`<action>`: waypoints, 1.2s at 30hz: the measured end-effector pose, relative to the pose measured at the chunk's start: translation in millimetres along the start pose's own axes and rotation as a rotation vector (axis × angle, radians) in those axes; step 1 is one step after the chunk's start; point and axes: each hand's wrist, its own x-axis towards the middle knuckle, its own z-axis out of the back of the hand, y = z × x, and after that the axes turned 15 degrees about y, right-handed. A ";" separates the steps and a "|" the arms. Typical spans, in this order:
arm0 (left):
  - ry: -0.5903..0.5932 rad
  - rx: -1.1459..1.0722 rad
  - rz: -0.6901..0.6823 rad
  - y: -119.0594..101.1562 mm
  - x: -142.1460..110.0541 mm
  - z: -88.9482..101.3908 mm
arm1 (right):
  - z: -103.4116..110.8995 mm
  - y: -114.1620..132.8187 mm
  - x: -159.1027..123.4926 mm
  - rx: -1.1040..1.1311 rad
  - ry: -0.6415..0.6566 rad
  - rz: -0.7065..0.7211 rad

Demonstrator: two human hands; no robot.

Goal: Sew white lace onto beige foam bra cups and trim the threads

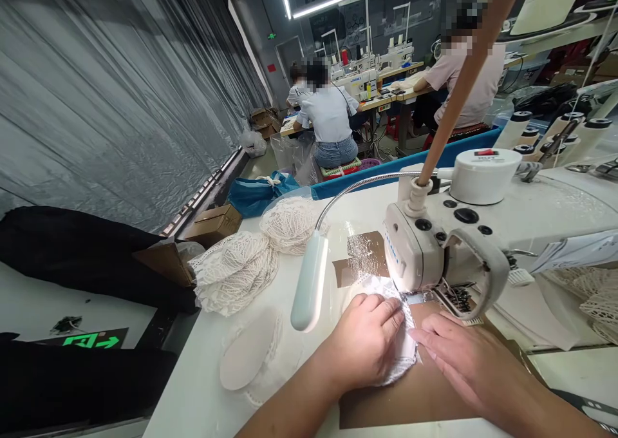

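by machine's edge, both hands (369,338)

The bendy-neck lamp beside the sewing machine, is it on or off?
On: the lamp glows along its side facing the sewing machine, and the white piece there is brightly lit.

"YING" on back wall (263,6); "JUKI" on far sewing machine (363,85); green arrow on dark sign (91,340).
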 end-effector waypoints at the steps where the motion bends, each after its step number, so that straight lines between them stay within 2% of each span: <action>1: 0.002 0.000 -0.002 -1.2 0.2 0.0 | 0.7 -1.0 1.0 -0.014 0.000 -0.017; 7: -0.015 0.013 0.004 -4.0 2.7 0.3 | 2.2 -6.3 7.3 -0.210 -0.070 -0.067; 13: -0.023 0.043 0.012 -1.0 5.5 0.0 | -0.8 -5.6 10.9 -0.269 -0.118 -0.090; 19: -0.050 0.061 0.004 2.4 6.8 -4.1 | -3.5 -10.2 7.1 -0.166 -0.111 -0.086; 24: -0.084 0.050 0.009 6.0 9.0 -6.3 | -3.2 -12.3 5.4 -0.053 -0.165 -0.089; 32: -0.063 0.033 0.079 7.4 6.8 3.9 | -0.1 -12.5 7.7 -0.026 -0.127 -0.118; 36: -0.022 0.025 0.050 7.2 1.9 9.3 | 0.1 -10.0 8.4 -0.013 -0.171 -0.162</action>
